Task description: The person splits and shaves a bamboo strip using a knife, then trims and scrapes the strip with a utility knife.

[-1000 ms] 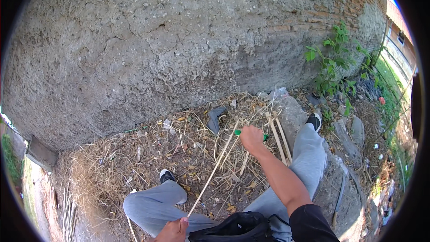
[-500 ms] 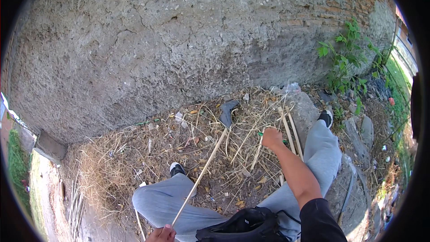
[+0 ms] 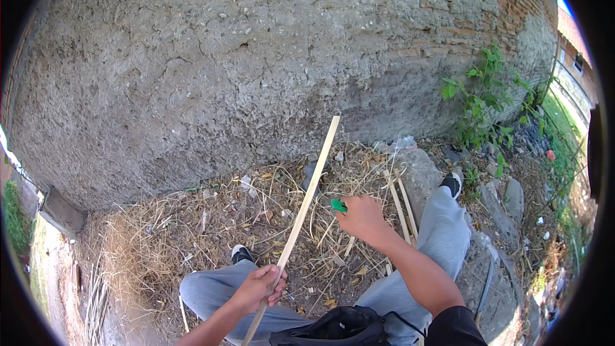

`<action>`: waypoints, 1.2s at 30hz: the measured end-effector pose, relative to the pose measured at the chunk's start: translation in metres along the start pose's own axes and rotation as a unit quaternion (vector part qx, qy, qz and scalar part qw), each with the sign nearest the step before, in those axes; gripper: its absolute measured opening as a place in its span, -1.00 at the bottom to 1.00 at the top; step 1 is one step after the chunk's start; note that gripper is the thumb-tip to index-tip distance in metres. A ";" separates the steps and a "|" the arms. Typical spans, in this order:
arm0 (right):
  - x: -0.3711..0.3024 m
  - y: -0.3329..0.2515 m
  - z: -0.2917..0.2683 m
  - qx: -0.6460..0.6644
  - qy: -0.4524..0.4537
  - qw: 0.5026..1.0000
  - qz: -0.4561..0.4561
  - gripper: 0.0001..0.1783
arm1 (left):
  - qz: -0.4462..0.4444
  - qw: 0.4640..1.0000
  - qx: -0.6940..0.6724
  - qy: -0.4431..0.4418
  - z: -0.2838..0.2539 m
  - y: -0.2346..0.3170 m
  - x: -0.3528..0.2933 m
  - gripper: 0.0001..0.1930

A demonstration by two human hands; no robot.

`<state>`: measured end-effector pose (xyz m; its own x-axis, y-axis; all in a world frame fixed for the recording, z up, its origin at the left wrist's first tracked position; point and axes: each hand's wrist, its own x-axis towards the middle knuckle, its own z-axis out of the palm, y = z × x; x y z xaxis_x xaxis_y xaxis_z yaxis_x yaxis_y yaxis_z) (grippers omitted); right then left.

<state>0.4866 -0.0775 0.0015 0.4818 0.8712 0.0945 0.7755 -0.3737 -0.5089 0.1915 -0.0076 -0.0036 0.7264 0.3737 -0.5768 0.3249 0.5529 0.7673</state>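
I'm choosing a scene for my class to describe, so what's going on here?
A person's left hand grips a long pale strip, which slants upward. The right hand holds a small green object, mostly hidden in the fist, right of the strip and apart from it. Dry strands litter the ground before a rough wall.

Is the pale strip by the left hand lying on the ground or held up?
Held up: the left hand is closed around the strip, whose upper end shows in front of the wall.
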 end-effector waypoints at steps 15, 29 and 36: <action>-0.009 -0.013 0.024 0.028 0.009 0.999 -0.046 -0.78 | 0.046 0.991 -0.091 -0.085 0.030 0.044 0.096 -0.71; 0.013 -0.017 0.026 0.547 -0.014 0.825 0.139 -0.75 | 0.013 0.974 -0.121 -0.189 0.033 0.043 0.101 -0.49; 0.016 -0.011 0.017 0.584 0.021 0.792 0.177 -0.78 | -0.063 0.980 -0.056 -0.180 0.034 0.040 0.078 -0.30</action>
<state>0.4788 -0.0538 -0.0061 0.6166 0.7572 -0.2156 -0.3057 -0.0222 -0.9519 0.2821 0.0182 -0.0083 0.8576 0.0219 -0.5139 0.3719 0.6638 0.6488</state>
